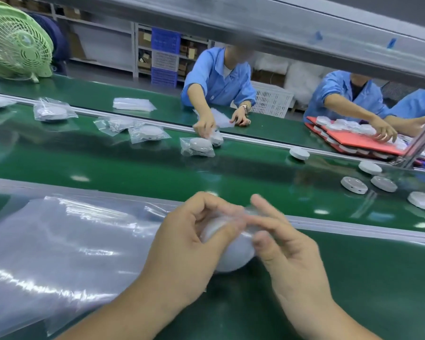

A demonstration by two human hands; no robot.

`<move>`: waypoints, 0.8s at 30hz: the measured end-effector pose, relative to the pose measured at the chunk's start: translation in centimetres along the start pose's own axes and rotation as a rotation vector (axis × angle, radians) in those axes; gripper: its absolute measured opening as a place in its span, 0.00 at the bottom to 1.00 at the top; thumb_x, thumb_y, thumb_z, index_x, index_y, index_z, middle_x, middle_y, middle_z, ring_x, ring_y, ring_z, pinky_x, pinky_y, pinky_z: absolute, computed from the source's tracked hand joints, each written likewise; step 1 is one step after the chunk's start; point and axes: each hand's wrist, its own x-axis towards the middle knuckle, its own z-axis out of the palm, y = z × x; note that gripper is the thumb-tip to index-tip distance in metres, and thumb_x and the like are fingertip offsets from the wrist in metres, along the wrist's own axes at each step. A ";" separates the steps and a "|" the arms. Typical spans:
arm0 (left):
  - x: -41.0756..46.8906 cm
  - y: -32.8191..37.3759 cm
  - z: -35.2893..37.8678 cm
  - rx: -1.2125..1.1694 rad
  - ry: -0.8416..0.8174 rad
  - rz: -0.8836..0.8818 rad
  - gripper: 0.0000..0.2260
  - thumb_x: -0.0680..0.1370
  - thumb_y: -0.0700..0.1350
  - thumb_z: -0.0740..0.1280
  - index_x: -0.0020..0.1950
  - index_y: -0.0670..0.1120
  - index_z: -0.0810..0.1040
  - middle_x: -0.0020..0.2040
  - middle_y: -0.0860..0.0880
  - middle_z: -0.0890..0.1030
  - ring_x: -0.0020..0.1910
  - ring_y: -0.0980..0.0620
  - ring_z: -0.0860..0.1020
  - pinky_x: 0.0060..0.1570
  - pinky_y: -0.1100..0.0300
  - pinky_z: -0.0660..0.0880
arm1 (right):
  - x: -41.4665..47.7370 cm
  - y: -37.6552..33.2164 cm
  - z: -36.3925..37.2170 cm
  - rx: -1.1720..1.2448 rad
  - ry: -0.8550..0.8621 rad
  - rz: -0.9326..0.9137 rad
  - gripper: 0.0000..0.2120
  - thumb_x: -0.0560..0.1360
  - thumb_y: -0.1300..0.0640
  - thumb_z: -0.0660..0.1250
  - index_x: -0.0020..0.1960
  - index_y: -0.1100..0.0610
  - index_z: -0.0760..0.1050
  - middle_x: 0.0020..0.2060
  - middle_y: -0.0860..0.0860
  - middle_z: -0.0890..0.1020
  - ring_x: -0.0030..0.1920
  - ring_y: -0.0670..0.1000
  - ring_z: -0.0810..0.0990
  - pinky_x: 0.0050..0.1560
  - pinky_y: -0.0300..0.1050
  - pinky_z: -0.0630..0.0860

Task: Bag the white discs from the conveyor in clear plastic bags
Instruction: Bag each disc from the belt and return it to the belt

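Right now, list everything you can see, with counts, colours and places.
belt: one, green, across the middle.
bare discs: five, white, belt, right end.
bagged discs: at least four, white, belt, far left.
held disc: one, white, partly bagged, between both hands.
bag pile: one, clear, near left.
fan: one, green, far left.
trays: stacked, red, far right.
workers: at least two, blue coats, opposite.
left hand: grips held disc.
right hand: pinches held disc's bag.
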 end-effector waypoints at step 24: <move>1.5 -2.2 -2.8 1.055 -0.425 -0.012 0.14 0.81 0.64 0.58 0.65 0.70 0.75 0.69 0.69 0.72 0.70 0.62 0.66 0.65 0.61 0.66 | 24.9 11.2 0.9 -1.010 -0.297 0.302 0.19 0.81 0.47 0.66 0.71 0.48 0.75 0.69 0.51 0.79 0.66 0.56 0.78 0.67 0.51 0.74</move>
